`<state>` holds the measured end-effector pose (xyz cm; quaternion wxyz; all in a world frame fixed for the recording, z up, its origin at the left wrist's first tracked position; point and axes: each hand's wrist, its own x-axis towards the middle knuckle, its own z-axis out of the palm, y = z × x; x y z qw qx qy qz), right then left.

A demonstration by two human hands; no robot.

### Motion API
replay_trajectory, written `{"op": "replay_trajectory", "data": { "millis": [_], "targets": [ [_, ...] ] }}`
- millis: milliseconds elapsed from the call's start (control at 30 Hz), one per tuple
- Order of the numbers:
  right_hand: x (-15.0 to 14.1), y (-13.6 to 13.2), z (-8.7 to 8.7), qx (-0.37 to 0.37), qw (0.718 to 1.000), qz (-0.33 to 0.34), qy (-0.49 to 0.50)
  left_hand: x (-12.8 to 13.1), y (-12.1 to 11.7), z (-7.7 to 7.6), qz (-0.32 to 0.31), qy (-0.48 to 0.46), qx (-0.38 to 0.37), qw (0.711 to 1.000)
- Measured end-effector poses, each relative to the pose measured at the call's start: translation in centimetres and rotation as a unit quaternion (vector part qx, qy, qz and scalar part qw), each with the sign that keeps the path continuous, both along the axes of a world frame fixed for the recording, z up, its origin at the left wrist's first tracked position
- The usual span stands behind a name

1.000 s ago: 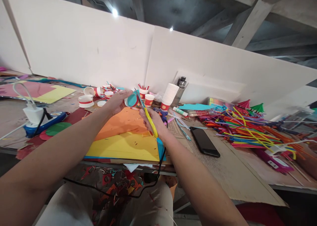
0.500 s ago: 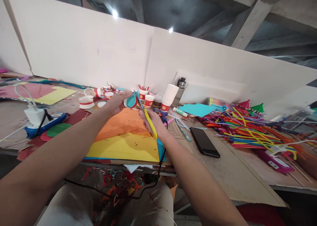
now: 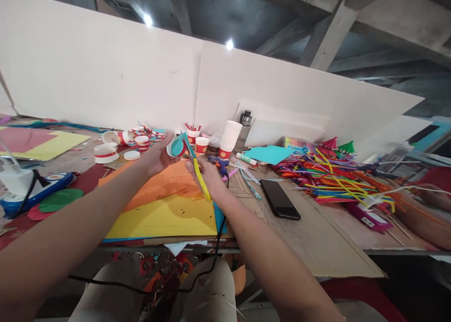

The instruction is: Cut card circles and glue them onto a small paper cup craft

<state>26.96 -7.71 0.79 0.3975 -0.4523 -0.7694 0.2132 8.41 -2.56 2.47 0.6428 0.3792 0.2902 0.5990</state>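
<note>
My left hand [image 3: 158, 156] grips a small paper cup piece [image 3: 176, 146] with teal paper across its round face. In my right hand [image 3: 207, 174] are yellow-handled scissors [image 3: 199, 174], their blades pointing up and left at the teal paper by the cup's right edge. Whether the blades touch the paper I cannot tell. Beneath both hands lie orange paper [image 3: 158, 188] and yellow paper [image 3: 162, 218], with small scraps on them. Behind my right hand stand a red-and-white paper cup [image 3: 202, 146] and another cup holding thin red strips [image 3: 193, 136].
Cut cup pieces [image 3: 106, 153] stand at left, near a blue power strip [image 3: 58, 183]. A cup stack [image 3: 230, 136], a bottle [image 3: 244, 129], a black phone [image 3: 280, 200] and colourful pipe cleaners [image 3: 334, 178] occupy the right. Another person's arm [image 3: 423, 218] rests at the far right.
The view has shifted, so the table's contents sit further left. The cup piece has turned its teal face more towards me, and the scissors stay beside it. Both hands keep their holds.
</note>
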Motion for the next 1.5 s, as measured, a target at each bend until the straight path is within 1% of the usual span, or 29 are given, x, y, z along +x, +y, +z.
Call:
{"op": "replay_trajectory", "data": {
  "millis": [100,233,400,500,567,633,733,800,867,900,1033,1100,1233,1333,1500],
  "targets": [
    [0.0,0.1,-0.1,0.014,0.999,-0.016,-0.024,0.3,-0.2,0.0,0.006,-0.014,-0.015,1.000],
    [-0.1,0.0,-0.1,0.007,0.998,-0.037,-0.055,0.6,-0.6,0.1,0.013,-0.023,-0.043,0.999],
    [-0.3,-0.8,0.3,0.001,0.998,-0.013,-0.057,0.4,-0.7,-0.6,0.025,-0.025,-0.019,0.999],
    [-0.5,-1.3,0.6,-0.025,0.997,-0.010,-0.068,0.1,-0.7,-1.1,0.023,-0.022,-0.024,0.999],
    [-0.7,-1.6,0.9,-0.060,0.995,-0.015,-0.082,0.1,-0.8,-1.2,0.029,-0.038,-0.046,0.998],
    [-0.9,-1.9,1.1,-0.091,0.991,-0.020,-0.096,0.2,-0.9,-1.2,0.042,-0.077,-0.075,0.993],
    [-1.1,-2.1,1.3,-0.105,0.989,-0.019,-0.100,0.3,-1.1,-1.0,0.069,-0.101,-0.124,0.985],
    [-1.0,-2.1,1.3,-0.117,0.989,-0.016,-0.091,0.3,-1.1,-1.1,0.059,-0.095,-0.153,0.982],
    [-0.9,-1.9,1.1,-0.123,0.989,-0.010,-0.081,0.2,-1.1,-1.3,0.047,-0.093,-0.165,0.981],
    [-0.8,-1.7,1.0,-0.119,0.990,-0.008,-0.076,0.2,-1.0,-1.5,0.037,-0.094,-0.157,0.982],
    [-0.6,-1.1,0.5,-0.090,0.994,-0.015,-0.056,0.0,-0.6,-1.7,-0.018,-0.070,-0.075,0.995],
    [-0.7,-0.9,0.2,-0.071,0.997,-0.014,-0.042,-0.1,-0.5,-1.5,-0.032,-0.055,-0.060,0.996],
    [-1.0,-0.7,-0.2,-0.015,0.999,-0.018,-0.034,0.0,-0.6,-1.0,-0.023,-0.049,-0.055,0.997],
    [-1.2,-0.4,-0.4,0.012,0.999,-0.032,-0.041,0.0,-0.6,-0.8,-0.033,-0.060,-0.050,0.996],
    [-1.4,0.0,-0.2,-0.005,0.999,-0.010,-0.036,-0.1,-0.4,-0.7,-0.016,-0.074,-0.071,0.995]
  ]
}}
